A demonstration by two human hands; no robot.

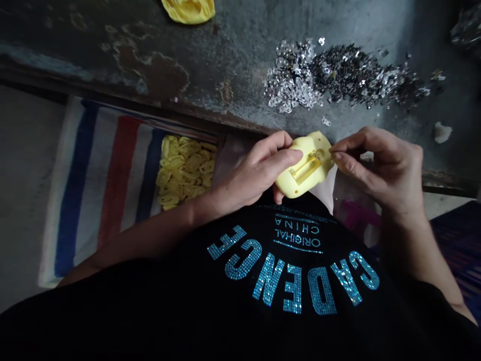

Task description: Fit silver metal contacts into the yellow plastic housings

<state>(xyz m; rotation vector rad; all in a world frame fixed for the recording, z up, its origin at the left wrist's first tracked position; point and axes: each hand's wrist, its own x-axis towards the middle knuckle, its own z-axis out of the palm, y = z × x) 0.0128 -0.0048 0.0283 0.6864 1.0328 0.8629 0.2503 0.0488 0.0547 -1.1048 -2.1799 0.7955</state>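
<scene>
My left hand [265, 165] grips a pale yellow plastic casing [314, 175] by its left side, thumb on top and fingertips showing underneath. The casing faces up with a long battery slot [306, 169], and small metal contacts show at the slot's ends. My right hand [379, 165] is at the casing's right edge, thumb and forefinger pinched together. Whatever lies between those fingertips is too small or hidden to make out. Beyond both hands, a heap of small shiny metal contact pieces [293, 75] lies on the dark worktable [233, 55].
Several yellow plastic parts [186, 170] fill an opening beside a striped woven sheet [120, 170] at left. Another yellow piece [190, 10] lies at the table's far side. A whitish scrap [442, 132] sits at right. Something magenta [356, 213] shows below my right hand.
</scene>
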